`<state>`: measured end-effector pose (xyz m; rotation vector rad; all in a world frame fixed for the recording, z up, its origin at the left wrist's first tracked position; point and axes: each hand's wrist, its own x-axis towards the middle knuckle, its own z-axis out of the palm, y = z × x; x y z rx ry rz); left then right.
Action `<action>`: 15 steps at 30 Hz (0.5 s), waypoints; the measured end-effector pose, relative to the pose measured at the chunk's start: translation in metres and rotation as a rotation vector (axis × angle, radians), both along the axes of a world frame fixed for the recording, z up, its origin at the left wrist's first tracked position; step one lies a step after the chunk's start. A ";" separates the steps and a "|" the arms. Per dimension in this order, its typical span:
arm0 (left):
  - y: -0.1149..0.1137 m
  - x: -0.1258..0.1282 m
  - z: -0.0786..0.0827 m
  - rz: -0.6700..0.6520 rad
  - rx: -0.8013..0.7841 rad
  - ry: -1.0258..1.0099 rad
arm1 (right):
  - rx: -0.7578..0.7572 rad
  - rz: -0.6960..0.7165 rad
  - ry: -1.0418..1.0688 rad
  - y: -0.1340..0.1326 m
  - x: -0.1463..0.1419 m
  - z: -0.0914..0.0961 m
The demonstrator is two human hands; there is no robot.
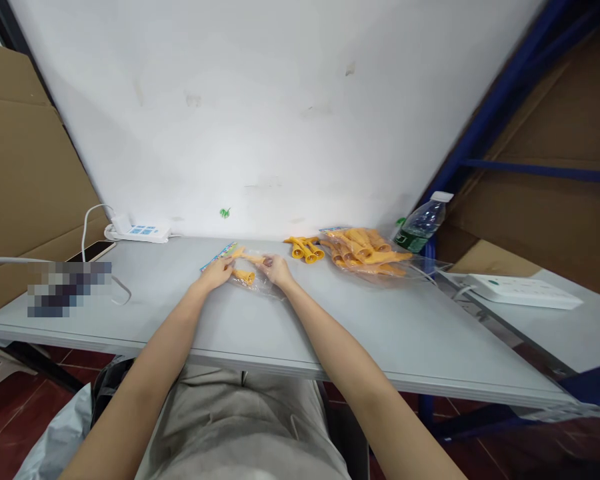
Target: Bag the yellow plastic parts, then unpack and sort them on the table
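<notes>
Both my arms reach out over a grey table (330, 333). My left hand (219, 271) and my right hand (275, 269) each pinch one side of a small clear plastic bag (256, 283) lying on the table. Inside or on the bag lies an orange trumpet-shaped toy (244, 275), between the two hands. A colourful printed card (219, 256) sits just behind my left hand, at the bag's top. A loose heap of orange trumpets (306, 248) lies a little beyond my right hand.
A clear bag full of orange trumpets (364, 252) lies at the back right, beside a tilted water bottle (423, 223). A white power strip (139, 233) and phone (93, 251) are at the back left. Another power strip (523, 291) rests on the neighbouring table.
</notes>
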<state>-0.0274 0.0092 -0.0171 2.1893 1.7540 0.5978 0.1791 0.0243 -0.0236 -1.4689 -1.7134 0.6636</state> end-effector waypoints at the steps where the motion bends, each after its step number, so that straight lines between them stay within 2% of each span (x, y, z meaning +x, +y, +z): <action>1: 0.000 0.000 0.000 0.007 0.006 0.010 | -0.017 0.000 0.029 0.000 0.000 0.001; 5: 0.002 0.000 -0.002 0.073 0.025 0.039 | -0.027 -0.077 0.103 -0.001 -0.002 0.003; 7: 0.002 0.000 -0.002 0.092 0.023 0.053 | -0.059 -0.051 0.138 -0.002 -0.003 0.004; 12: 0.001 -0.001 0.000 0.135 0.011 0.095 | -0.325 0.409 0.355 -0.010 -0.007 0.010; 15: -0.001 -0.002 0.004 0.215 0.019 0.118 | -0.386 0.539 0.410 -0.015 -0.009 0.012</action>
